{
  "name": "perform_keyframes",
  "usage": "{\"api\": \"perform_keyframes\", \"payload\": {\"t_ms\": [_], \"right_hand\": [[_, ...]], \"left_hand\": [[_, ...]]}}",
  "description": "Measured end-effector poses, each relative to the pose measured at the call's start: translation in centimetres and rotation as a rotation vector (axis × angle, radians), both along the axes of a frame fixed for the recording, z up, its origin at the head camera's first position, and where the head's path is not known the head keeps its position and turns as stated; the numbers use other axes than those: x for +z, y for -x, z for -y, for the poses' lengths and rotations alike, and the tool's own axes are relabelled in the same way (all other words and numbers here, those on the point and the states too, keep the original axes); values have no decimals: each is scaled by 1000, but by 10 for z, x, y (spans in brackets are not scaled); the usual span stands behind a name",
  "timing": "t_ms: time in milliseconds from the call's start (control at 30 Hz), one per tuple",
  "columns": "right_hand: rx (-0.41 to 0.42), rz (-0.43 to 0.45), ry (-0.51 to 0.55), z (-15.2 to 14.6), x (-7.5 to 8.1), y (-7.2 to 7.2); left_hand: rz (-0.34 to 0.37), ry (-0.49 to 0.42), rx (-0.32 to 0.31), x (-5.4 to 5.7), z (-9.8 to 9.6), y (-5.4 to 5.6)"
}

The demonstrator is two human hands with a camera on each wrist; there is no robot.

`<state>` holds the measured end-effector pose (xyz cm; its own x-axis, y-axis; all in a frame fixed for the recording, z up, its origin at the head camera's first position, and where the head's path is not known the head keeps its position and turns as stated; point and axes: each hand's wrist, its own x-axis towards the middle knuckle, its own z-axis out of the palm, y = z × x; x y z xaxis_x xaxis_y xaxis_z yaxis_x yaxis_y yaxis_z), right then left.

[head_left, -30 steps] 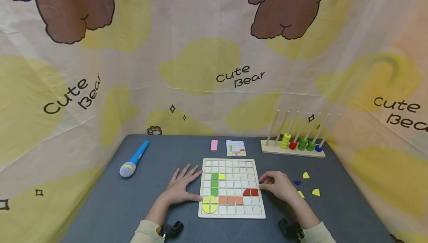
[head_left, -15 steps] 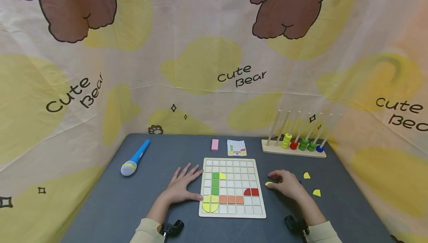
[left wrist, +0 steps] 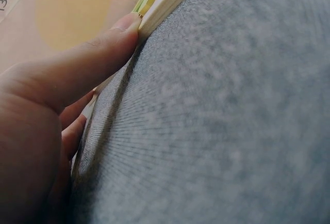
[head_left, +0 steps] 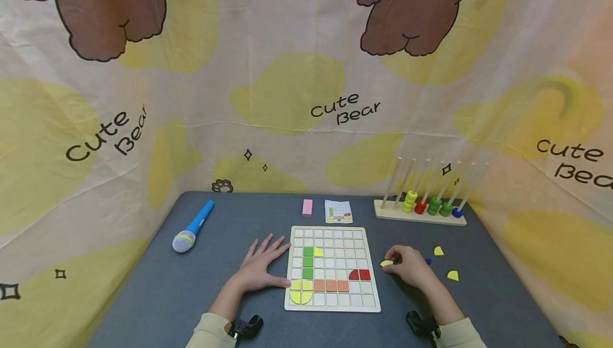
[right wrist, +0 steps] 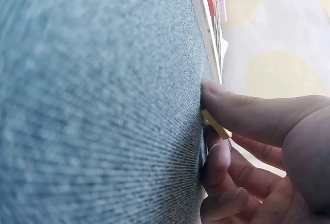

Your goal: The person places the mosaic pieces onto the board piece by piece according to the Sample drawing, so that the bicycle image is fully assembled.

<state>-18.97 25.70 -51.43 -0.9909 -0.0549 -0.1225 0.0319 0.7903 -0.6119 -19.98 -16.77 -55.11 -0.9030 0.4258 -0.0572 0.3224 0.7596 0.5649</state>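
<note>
My left hand [head_left: 261, 271] lies with fingers spread at the left edge of the light wooden grid board [head_left: 335, 300]; in the left wrist view its thumb [left wrist: 121, 33] touches the board's side. Right of the board, my right hand [head_left: 407, 265] pinches a small rounded yellow piece [head_left: 386, 263] between thumb and fingers, low over the table. In the right wrist view the piece [right wrist: 216, 125] is seen edge-on. Green squares [head_left: 308, 263], orange squares [head_left: 331, 286], red pieces [head_left: 365, 274], a yellow circle of quarter pieces [head_left: 295, 298] and one yellow piece [head_left: 318, 252] sit on the board.
Loose yellow pieces [head_left: 453, 275] and a partly hidden blue piece [head_left: 428, 261] lie beyond my right hand. A pattern card [head_left: 338, 212], a pink block [head_left: 307, 208] and a bead abacus [head_left: 419, 213] stand at the back. A blue toy microphone [head_left: 193, 228] lies left.
My right hand has shifted right, away from the board's edge, and a yellow piece now shows at its fingertips. A yellow piece beside the right wrist is out of sight. The left hand stays put.
</note>
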Motion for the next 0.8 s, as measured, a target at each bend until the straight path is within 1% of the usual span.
{"api": "perform_keyframes", "payload": {"t_ms": [200, 400, 567, 800], "right_hand": [[0, 2, 18, 2, 1, -2], [-5, -23, 25, 3, 1, -3], [3, -43, 26, 7, 6, -3], [31, -41, 38, 19, 13, -4]], "left_hand": [[0, -6, -5, -1, 1, 0], [8, 3, -5, -2, 1, 0], [6, -1, -6, -1, 1, 1], [2, -5, -16, -1, 1, 1]]}}
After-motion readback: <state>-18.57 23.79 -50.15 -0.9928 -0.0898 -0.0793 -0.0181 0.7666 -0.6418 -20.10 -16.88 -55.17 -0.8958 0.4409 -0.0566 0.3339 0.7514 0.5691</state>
